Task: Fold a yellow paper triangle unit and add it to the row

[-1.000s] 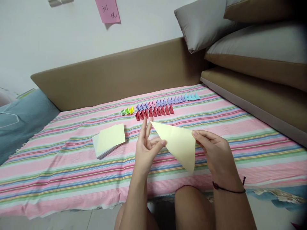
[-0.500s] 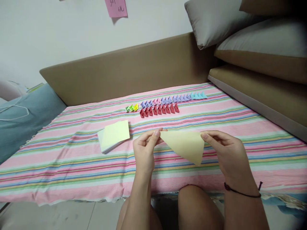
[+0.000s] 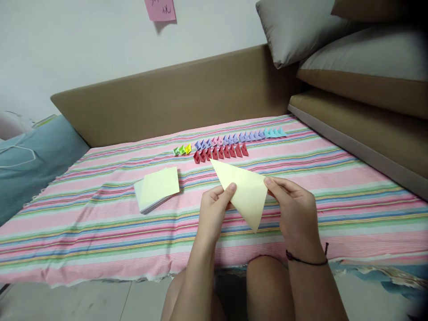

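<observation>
Between my two hands is a pale yellow sheet of paper (image 3: 246,189), folded into a triangle and held above the striped cloth. My left hand (image 3: 216,207) pinches its left slanting edge, thumb on top, with one point sticking out beyond. At the upper right corner my right hand (image 3: 294,207) grips the paper between thumb and fingers. The fingers behind the sheet are partly hidden. Left of my hands lies a stack of square paper (image 3: 160,185), pale yellow on top. Farther back stand small folded red paper pieces (image 3: 221,153) in a row.
Behind the red row runs a line of purple, pink and blue folded pieces (image 3: 250,136), with green and yellow ones (image 3: 182,149) at its left. Grey and brown cushions (image 3: 361,67) pile up at the right. A brown backrest (image 3: 174,98) borders the striped cloth (image 3: 100,214).
The folded sheet has turned, its left point now aimed up and away. My left hand has slid from that corner to the slanting edge; my right hand has moved left.
</observation>
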A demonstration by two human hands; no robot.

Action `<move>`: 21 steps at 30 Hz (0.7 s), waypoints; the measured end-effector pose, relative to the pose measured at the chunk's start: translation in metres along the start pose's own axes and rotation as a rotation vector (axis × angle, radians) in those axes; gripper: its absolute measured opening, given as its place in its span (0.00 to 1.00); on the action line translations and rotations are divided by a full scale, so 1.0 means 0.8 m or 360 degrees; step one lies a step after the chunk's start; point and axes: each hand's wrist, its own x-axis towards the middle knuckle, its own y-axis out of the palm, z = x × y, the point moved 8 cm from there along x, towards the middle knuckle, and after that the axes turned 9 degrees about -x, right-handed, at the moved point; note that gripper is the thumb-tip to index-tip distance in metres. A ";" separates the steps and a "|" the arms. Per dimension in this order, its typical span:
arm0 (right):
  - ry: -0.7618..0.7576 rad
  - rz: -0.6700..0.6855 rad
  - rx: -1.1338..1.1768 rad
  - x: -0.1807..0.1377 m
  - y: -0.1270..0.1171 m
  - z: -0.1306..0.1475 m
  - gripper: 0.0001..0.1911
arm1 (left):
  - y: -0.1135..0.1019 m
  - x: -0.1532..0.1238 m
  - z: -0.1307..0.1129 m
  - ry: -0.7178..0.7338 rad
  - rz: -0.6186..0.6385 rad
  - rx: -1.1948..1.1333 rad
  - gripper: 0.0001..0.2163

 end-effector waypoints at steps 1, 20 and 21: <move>0.0003 -0.0008 0.0012 -0.001 0.002 0.000 0.07 | 0.000 0.001 0.002 0.0000 0.0001 0.0035 0.17; -0.0089 -0.0204 -0.0004 -0.001 -0.007 0.005 0.08 | 0.004 0.003 0.006 -0.0029 0.0071 0.0235 0.15; -0.0090 -0.0212 -0.0006 -0.001 -0.008 0.005 0.08 | 0.005 0.003 0.006 -0.0024 0.0077 0.0256 0.15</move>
